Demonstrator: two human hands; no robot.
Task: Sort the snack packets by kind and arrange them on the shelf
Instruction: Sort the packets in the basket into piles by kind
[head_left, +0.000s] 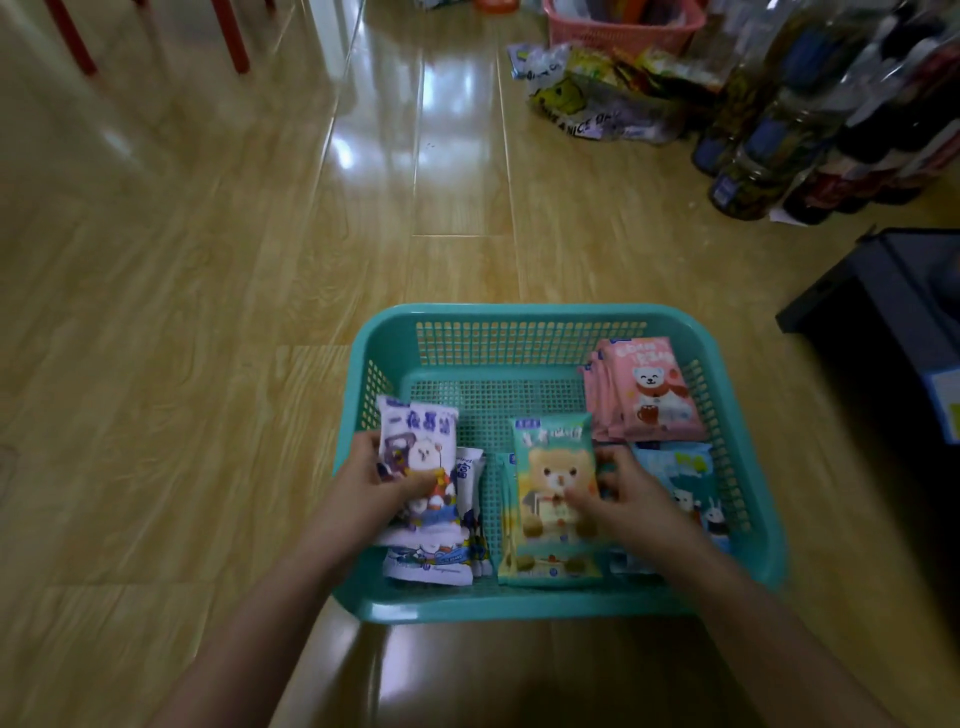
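Sorting inside the teal perforated plastic basket (561, 322) on the floor, the head view shows the left hand (382, 480) pinching a white-and-purple snack packet (418, 441), the right hand (618, 493) gripping a green bear-print packet (553, 493). Pink packets (649, 389) and blue packets (685, 483) already lie grouped. Keep each kind stacked squarely, edges aligned, before shelving.

Teal basket (519, 605) on wooden floor (208, 312)

Teal mesh basket (519, 332) on honey-tan wood floor (208, 260). Pkts: pink w/ white bear (649, 389), green w/ tan bear (550, 467), white-purple (415, 436), blue w/ rabbits (685, 478). Pink basket (618, 31) further back.
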